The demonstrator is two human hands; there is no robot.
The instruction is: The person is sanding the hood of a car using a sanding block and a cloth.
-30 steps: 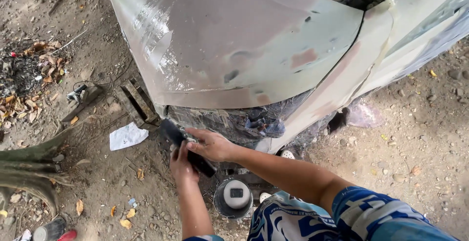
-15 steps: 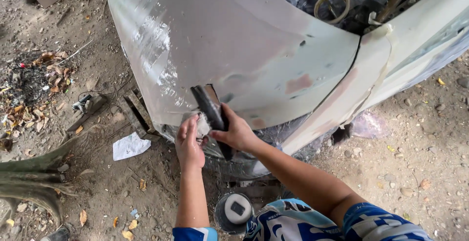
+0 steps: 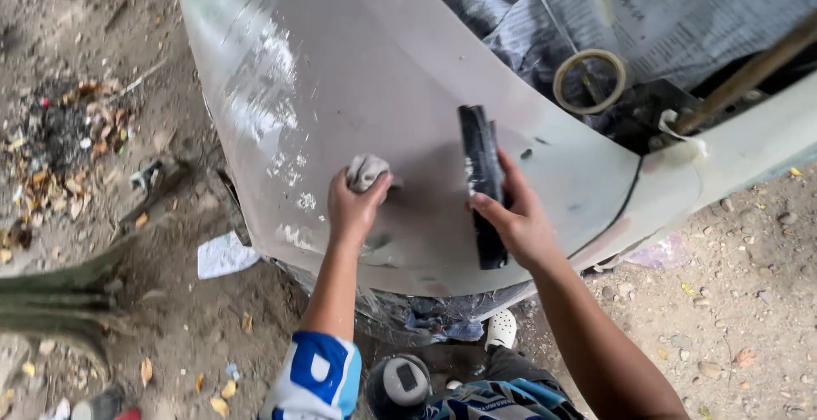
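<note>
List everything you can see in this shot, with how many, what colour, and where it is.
Car body panel: one, pale grey-white with glossy wet patches, fills the centre.
Sanding block: one, black, long, flat against the panel, right of centre.
Cloth: one, grey, bunched, pressed on the panel.
Tape roll: one, tan, lying above the panel's edge.
Newspaper: several sheets, grey, top right.
Paper scrap: one, white, on the dirt at left.
Leaf litter: a heap, brown and black, far left.
Round container: one, dark with a pale lid, bottom centre.
Left hand: grips the cloth.
Right hand: holds the sanding block.
</note>
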